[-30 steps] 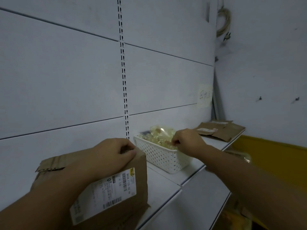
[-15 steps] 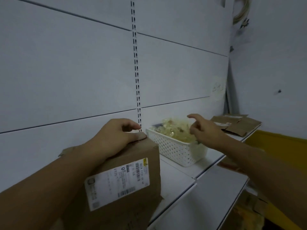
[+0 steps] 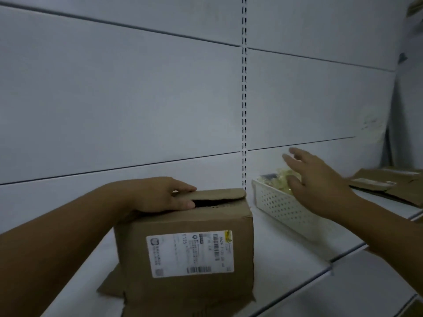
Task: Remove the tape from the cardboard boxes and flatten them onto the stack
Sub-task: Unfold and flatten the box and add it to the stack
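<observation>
The left hand point(image 3: 158, 195) grips the top flap of the brown cardboard box point(image 3: 185, 248), while the empty, spread-fingered right hand point(image 3: 318, 179) hovers to its right, farther away.

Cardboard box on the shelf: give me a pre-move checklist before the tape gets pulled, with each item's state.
1. Cardboard box steadied by the left hand: ok.
2. Right hand free, fingers spread, holding nothing: ok.
3. Top flap loosened, dark gap beneath: ok.
4. Tape located on the box: cannot tell, none visible.
5. White basket apart from the box: ok.
6. Flattened cardboard stack present at the far right of the shelf: ok.
</observation>
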`<state>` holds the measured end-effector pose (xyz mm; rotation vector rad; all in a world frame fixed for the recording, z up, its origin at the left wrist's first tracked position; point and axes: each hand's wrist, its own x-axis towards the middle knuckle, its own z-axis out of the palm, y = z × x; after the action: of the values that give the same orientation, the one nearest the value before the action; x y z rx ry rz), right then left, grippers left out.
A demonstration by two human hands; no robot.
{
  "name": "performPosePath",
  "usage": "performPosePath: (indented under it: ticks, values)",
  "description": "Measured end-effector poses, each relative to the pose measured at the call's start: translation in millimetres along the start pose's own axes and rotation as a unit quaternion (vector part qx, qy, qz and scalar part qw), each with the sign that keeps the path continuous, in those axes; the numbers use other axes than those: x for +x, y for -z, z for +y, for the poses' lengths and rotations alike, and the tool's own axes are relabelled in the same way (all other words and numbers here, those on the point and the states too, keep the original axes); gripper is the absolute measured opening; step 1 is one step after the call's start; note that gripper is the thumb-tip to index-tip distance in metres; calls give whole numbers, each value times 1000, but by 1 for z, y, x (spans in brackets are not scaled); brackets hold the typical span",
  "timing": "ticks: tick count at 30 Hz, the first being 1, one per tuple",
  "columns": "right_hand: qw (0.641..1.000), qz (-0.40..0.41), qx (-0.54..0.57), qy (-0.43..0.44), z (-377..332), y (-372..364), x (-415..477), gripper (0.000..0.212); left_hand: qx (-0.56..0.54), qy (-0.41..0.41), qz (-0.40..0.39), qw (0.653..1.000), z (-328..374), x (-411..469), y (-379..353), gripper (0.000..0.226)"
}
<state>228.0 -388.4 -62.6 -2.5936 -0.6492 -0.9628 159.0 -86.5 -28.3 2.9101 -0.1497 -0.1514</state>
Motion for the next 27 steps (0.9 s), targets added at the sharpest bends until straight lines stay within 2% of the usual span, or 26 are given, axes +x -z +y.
performPosePath:
  ticks: [3, 6, 9, 12, 14, 16, 19, 20, 22, 23, 25, 27]
  values:
    - [979, 37, 102, 173, -60, 11, 3, 30, 50, 12, 128, 990, 2, -1, 6, 26]
    - [945, -81, 146, 283, -116, 20, 6, 31, -30, 57, 169, 984, -3, -17, 21, 17]
    - [922, -123, 40, 365, -153, 12, 17, 33, -104, 105, 213, 966, -14, -49, 35, 16]
    - [911, -121, -8, 394, -175, 13, 33, 41, -206, 120, 243, 940, -30, -91, 38, 16]
    - [908, -93, -31, 406, -186, 19, 45, 43, -334, 125, 286, 889, -39, -115, 26, 14]
    - [914, -63, -3, 401, -198, 26, 59, 43, -446, 141, 339, 817, -48, -128, -4, 15]
    - [915, -83, 158, 363, -219, 29, 83, 30, -581, 163, 371, 705, -59, -135, -66, 20]
    - [907, -108, 206, 352, -227, 26, 88, 23, -586, 179, 390, 687, -63, -137, -86, 33]
    - [889, -190, 257, 329, -245, 13, 86, 24, -481, 230, 458, 711, -70, -140, -120, 66]
    - [877, -240, 268, 319, -254, 2, 80, 27, -408, 233, 495, 731, -70, -143, -131, 68]
    - [849, -319, 305, 290, -268, -23, 67, 27, -326, 184, 530, 761, -68, -145, -138, 45]
    - [825, -351, 361, 258, -276, -45, 57, 24, -350, 149, 481, 790, -69, -139, -136, 38]
